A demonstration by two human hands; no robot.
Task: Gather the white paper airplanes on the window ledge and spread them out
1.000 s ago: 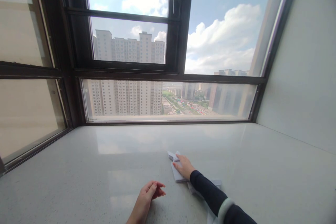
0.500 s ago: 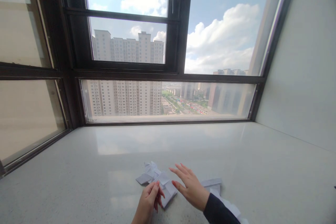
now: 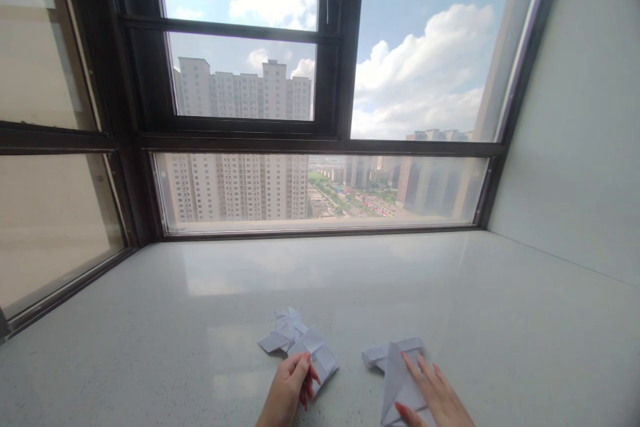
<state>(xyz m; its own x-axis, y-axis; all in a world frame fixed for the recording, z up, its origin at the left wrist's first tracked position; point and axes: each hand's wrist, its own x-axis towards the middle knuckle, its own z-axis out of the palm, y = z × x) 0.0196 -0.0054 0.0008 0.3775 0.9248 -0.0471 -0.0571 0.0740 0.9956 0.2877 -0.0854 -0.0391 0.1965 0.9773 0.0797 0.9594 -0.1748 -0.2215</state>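
Note:
Left of centre, near the bottom of the view, my left hand point(image 3: 293, 383) is closed, thumb and index finger pressed together. It overlaps the near edge of a folded white paper piece point(image 3: 321, 351); whether anything is between the fingertips is hidden. Behind that piece lies a smaller pointed paper fold point(image 3: 289, 327). My right hand point(image 3: 436, 390) lies with fingers spread over a larger folded white paper point(image 3: 397, 380) at the lower right, thumb apart from the other fingers. Another folded paper strip point(image 3: 374, 357) sticks out to the left from beneath that paper.
The papers lie on a pale, glossy window sill point(image 3: 200, 327). A dark window frame point(image 3: 320, 235) borders its far side, with a white wall point(image 3: 575, 180) at the right. Tall buildings point(image 3: 245, 93) stand outside.
My right hand has moved right and down, from beside the left papers onto the right-hand paper. My left hand has shifted slightly right and stays closed.

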